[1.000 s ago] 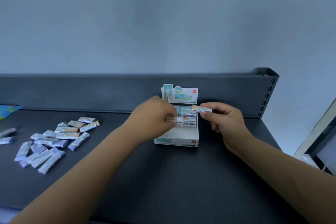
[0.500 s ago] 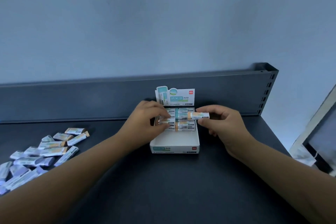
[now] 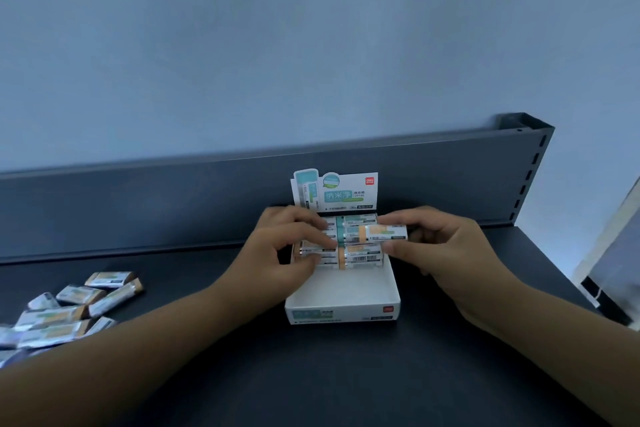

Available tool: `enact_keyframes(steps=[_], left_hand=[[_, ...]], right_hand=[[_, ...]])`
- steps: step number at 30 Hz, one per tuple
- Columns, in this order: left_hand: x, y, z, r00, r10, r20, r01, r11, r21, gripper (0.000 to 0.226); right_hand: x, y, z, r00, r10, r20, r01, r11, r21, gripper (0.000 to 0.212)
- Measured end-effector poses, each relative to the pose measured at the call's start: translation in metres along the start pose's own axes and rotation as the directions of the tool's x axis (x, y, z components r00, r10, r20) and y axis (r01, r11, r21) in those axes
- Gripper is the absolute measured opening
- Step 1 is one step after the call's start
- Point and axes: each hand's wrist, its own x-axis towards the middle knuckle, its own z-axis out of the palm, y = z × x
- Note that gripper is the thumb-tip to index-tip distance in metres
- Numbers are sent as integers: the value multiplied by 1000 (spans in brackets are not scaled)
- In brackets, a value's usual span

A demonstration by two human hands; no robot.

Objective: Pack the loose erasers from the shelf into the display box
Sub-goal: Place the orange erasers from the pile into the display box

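Note:
A white display box (image 3: 343,314) with an upright header card (image 3: 334,191) stands on the dark shelf (image 3: 311,374). Several wrapped erasers (image 3: 360,255) fill its rear part; its front part is bare. My right hand (image 3: 440,246) pinches one wrapped eraser (image 3: 384,231) by its right end, just above the packed rows. My left hand (image 3: 287,253) reaches into the box's left side, with fingers and thumb curled round the packed erasers there. A pile of loose erasers (image 3: 69,312) lies at the far left of the shelf.
The shelf's dark back panel (image 3: 173,204) runs behind the box, ending in a slotted upright (image 3: 530,170) at the right. The shelf's right edge drops off beyond my right hand. A blue-grey wall rises behind.
The view has shifted, so the box sits lower and the pile further left. My right hand has brought its eraser closer over the packed rows. My left hand stays on the erasers in the box.

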Motion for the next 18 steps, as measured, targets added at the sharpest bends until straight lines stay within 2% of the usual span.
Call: enact_keyframes(steps=[11, 18], left_hand=[[0, 0, 0, 1000, -6, -15, 6, 1000, 12, 33], [0, 5, 1, 999, -42, -27, 42, 999, -12, 30]], right_hand=[[-1, -2, 4, 996, 22, 84, -15, 996, -84, 27], [1, -2, 12, 1000, -2, 8, 3, 991, -130, 29]])
